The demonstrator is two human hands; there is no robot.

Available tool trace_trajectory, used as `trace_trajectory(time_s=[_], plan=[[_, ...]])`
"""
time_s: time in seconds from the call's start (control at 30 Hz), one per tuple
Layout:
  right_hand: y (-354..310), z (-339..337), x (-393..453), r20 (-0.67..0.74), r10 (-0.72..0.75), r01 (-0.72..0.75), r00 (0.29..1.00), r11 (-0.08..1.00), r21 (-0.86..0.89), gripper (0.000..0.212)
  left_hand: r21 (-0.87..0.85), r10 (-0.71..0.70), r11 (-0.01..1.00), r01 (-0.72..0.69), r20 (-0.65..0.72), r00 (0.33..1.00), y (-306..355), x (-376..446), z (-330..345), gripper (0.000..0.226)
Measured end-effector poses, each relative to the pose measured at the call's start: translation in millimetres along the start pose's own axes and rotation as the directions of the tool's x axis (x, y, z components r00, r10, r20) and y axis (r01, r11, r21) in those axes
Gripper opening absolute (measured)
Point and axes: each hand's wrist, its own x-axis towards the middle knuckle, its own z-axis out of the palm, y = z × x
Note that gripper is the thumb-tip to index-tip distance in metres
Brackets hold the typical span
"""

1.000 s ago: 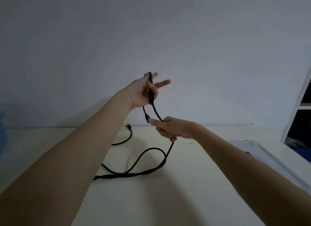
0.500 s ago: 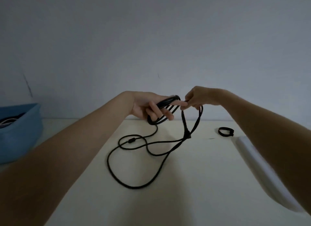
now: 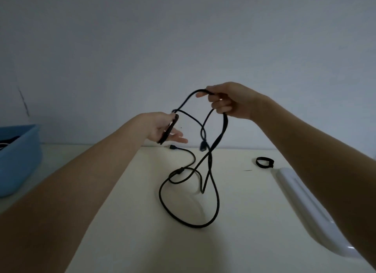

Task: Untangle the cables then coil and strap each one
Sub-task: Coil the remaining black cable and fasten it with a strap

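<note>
A: The left hand [image 3: 162,128] at frame centre pinches the coiled turns of the black cable [image 3: 189,201]; the right hand [image 3: 225,102], fingers curled round 1 strand, has risen upper right since half a second ago.

B: So another turn is being drawn out. The slack hangs roughly vertical onto the table [image 3: 126,211]; its plug [image 3: 172,147] points left. The strap [image 3: 264,162] waits at right.

Black cable [image 3: 216,193]: thin, partly lifted in crossing strands, the rest lying in loose overlapping loops on the table, one plug end dangling. Black strap [image 3: 264,162]: small closed ring, flat on the table, apart from the cable.
</note>
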Motion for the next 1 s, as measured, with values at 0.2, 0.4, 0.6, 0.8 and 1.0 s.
trace_trajectory(time_s=[0.2,0.4,0.6,0.8,1.0], plan=[[19,13,-18,0.257,0.102,-0.059,0.961,0.984,-0.168,0.036,-0.43,0.183,0.882,-0.193,-0.066,0.981,12,10,19,0.04],[55,27,-19,0.182,0.238,-0.131,0.954,0.877,-0.461,0.043,-0.648,0.287,0.729,-0.22,-0.003,0.958,27,7,35,0.013],[85,33,-15,0.005,0.148,-0.125,0.989,0.853,-0.507,0.066,-0.532,0.292,0.833,-0.15,0.193,0.937,37,-6,17,0.029],[95,19,-13,0.068,0.155,-0.089,0.986,0.817,-0.57,0.056,-0.209,0.247,0.963,-0.171,0.431,0.868,50,-39,6,0.037],[52,-1,17,-0.077,0.135,-0.142,0.988,0.586,-0.798,0.052,0.178,0.029,0.976,-0.125,0.463,0.886,42,-49,13,0.037]])
